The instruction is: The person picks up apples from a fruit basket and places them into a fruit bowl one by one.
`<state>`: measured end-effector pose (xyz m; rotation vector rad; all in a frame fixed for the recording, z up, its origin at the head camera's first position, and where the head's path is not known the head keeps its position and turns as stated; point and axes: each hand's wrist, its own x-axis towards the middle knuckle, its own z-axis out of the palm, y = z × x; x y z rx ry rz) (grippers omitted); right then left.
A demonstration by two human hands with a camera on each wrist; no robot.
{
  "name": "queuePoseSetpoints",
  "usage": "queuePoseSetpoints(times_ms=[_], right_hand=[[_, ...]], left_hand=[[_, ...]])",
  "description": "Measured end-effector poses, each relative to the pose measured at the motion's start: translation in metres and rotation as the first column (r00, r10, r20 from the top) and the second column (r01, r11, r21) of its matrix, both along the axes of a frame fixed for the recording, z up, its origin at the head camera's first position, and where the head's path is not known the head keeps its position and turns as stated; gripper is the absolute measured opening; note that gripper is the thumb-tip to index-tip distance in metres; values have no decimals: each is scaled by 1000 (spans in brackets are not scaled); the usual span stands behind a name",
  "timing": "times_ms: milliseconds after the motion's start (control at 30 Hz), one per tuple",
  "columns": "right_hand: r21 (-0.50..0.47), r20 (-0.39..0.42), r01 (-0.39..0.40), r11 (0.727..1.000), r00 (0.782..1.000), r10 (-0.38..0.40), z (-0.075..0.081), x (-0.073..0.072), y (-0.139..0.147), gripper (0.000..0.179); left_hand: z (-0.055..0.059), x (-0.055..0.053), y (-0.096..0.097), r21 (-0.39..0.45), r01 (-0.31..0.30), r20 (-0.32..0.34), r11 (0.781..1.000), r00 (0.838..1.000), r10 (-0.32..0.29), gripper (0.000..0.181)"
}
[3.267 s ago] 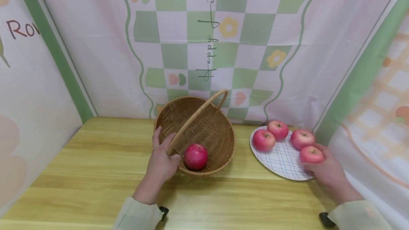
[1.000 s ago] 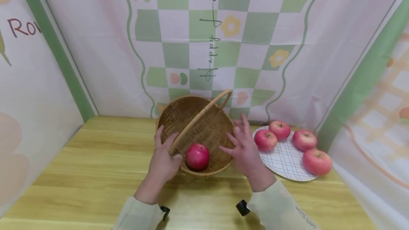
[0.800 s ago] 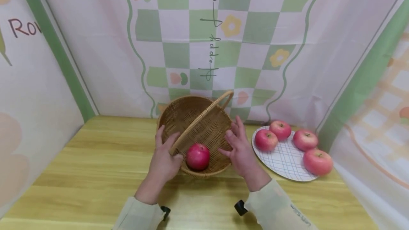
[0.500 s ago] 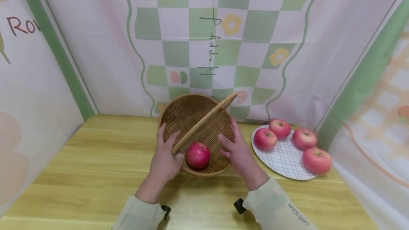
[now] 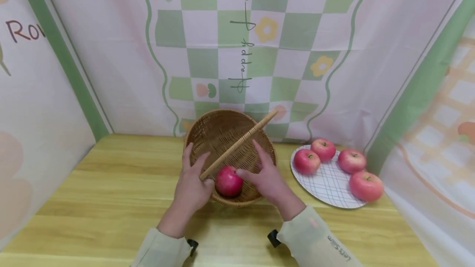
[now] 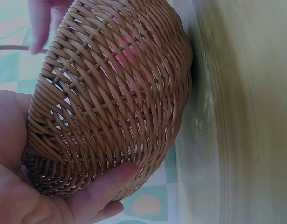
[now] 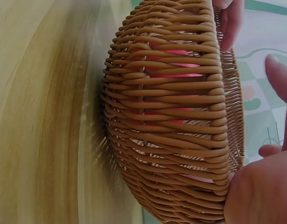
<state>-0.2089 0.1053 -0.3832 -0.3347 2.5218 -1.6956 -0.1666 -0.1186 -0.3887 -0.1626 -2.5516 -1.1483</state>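
Note:
A brown wicker basket stands tilted toward me on the table, with a dark red round fruit inside near its front rim. At the basket's left side, my left hand grips the rim by the foot of the handle; the left wrist view shows digits against the outer weave. My right hand is over the basket's right part, thumb and forefinger spread apart. Its thumb overlaps the fruit's right edge in the head view; contact cannot be told. The other right fingers are partly hidden.
On the right lies a white checked plate with several pinkish-red apples; the front right apple overhangs its edge. A patterned cloth hangs behind the wooden table.
My right hand left an apple at the plate's right edge and came over to the basket's right side. It then moved inward, toward the red fruit. The handle swung lower toward the right; my left hand stayed.

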Motion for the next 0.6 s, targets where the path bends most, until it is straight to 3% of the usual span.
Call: queuePoseSetpoints(times_ms=[267,400,600], right_hand=[[106,34,-22,994,999,19,-6,-1,2,101],[113,33,-77,991,997,73,-10,-3,1,101],[180,-60,-180,967,979,193,-14,-5,-2,94]], left_hand=[[1,2,5,-51,-3,-22,999,1000,2,78],[2,4,7,-72,-10,-26,997,1000,8,77],[5,5,10,-96,-7,-27,995,1000,5,78]])
